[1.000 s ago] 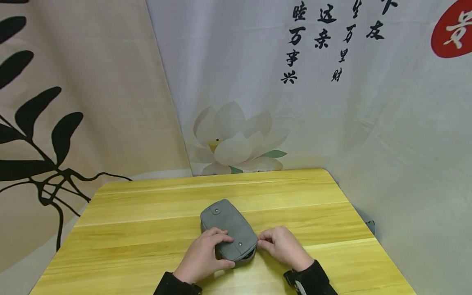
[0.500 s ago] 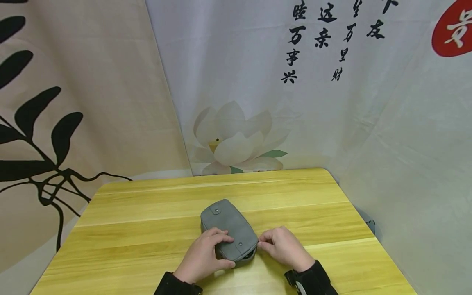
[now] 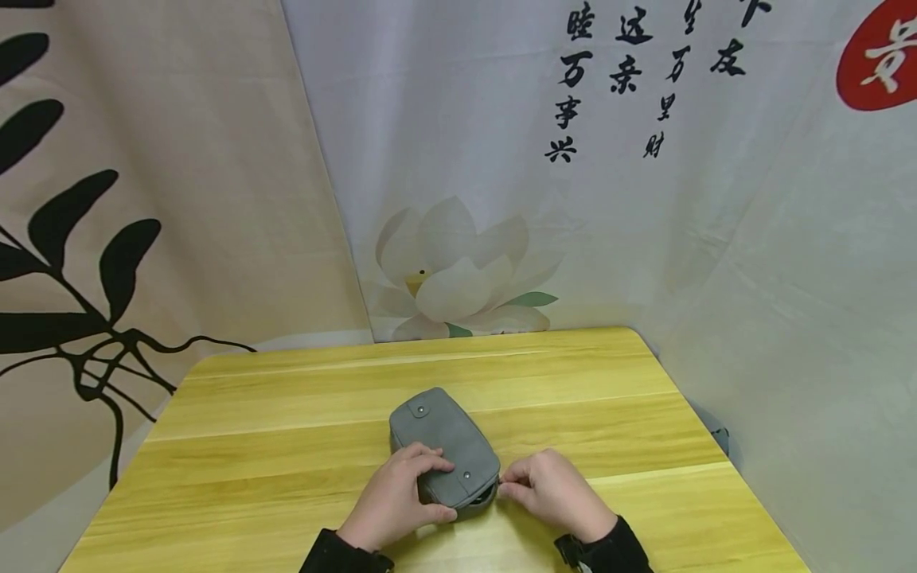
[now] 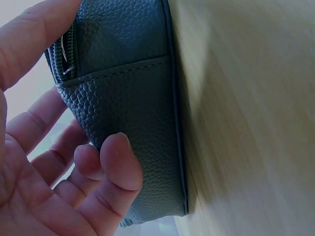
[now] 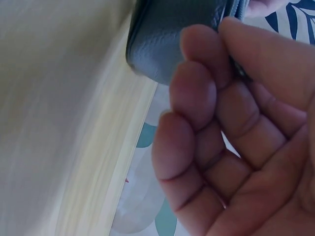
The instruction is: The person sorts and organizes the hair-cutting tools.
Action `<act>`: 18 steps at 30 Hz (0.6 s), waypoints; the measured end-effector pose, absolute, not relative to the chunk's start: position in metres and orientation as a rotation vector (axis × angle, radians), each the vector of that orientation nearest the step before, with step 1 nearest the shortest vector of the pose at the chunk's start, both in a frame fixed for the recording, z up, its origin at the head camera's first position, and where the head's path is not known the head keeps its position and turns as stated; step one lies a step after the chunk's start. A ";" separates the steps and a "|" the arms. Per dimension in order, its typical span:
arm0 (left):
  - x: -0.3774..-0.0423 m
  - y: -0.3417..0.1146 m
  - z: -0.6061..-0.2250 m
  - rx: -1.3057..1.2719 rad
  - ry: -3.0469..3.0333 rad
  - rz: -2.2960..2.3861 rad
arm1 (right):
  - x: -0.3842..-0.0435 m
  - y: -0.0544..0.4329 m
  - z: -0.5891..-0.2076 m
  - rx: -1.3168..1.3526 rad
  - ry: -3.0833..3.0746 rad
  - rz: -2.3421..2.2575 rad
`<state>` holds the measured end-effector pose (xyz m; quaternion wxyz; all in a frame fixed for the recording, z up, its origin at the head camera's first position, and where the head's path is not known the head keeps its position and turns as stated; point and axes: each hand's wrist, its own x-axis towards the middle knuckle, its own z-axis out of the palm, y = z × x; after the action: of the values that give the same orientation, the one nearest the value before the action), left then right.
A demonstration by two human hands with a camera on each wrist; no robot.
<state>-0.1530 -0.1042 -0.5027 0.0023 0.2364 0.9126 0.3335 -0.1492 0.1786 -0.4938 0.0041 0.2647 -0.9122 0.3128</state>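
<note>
A small grey leather-like zip pouch (image 3: 447, 442) lies on the wooden table, its near end gaping slightly along the zipper. My left hand (image 3: 401, 493) grips its left side, fingertips on the lid and thumb at the near end. Close up in the left wrist view, the thumb sits by the dark zipper (image 4: 64, 54), whose teeth are parted there. At the pouch's right edge my right hand (image 3: 552, 489) pinches the zipper pull between thumb and index finger; the fingertips hide most of the pull. In the right wrist view its other fingers (image 5: 194, 96) are curled beside the pouch's end.
The yellow wooden table (image 3: 286, 446) spreads around the pouch on all sides. Behind it hangs a printed cloth backdrop (image 3: 458, 159) with a lotus and black writing. A small dark object (image 3: 719, 439) shows beyond the table's right edge.
My right hand has shifted slightly toward me along the pouch's right edge. The left hand and the pouch have stayed nearly still.
</note>
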 end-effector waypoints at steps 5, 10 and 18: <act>-0.153 -0.104 -0.503 0.744 2.862 1.042 | -0.144 0.175 -0.493 0.865 -2.825 0.984; -0.153 -0.104 -0.503 0.743 2.865 1.050 | -0.141 0.171 -0.494 0.835 -2.831 1.043; -0.154 -0.103 -0.502 0.735 2.847 1.061 | -0.138 0.164 -0.495 0.893 -2.815 1.072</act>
<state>-0.1539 -0.1032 -0.5023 0.0076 0.2353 0.9107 0.3395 -0.1375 0.1636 -0.4950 0.0001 0.2842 -0.8960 0.3411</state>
